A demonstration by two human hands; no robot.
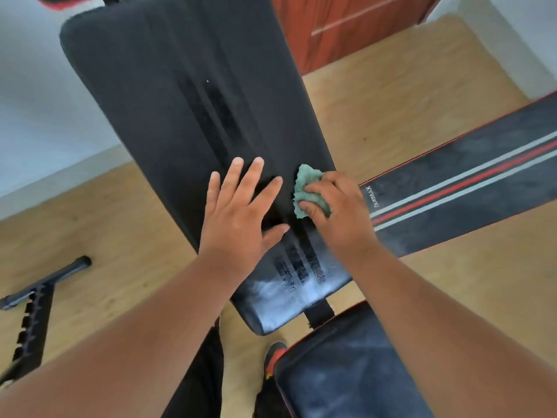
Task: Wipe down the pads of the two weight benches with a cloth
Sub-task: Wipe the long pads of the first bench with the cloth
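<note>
A long black back pad point(168, 95) of the nearer weight bench runs from the top left down to the middle. Its lower end is dusty white. My left hand point(241, 212) lies flat on this pad with fingers spread. Just to its right, my right hand point(334, 206) grips a bunched green cloth point(306, 188) and presses it on the same pad near its right edge. The black seat pad point(346, 366) of this bench lies at the bottom, dusty. A second bench pad point(470, 179) with red and grey stripes stretches to the right edge.
A black metal bench frame part point(36, 309) with notches lies on the wooden floor point(90, 224) at the left. A reddish-brown door point(346, 28) stands at the top right. A black and red shoe point(272, 356) shows beneath the bench. White wall fills the upper left.
</note>
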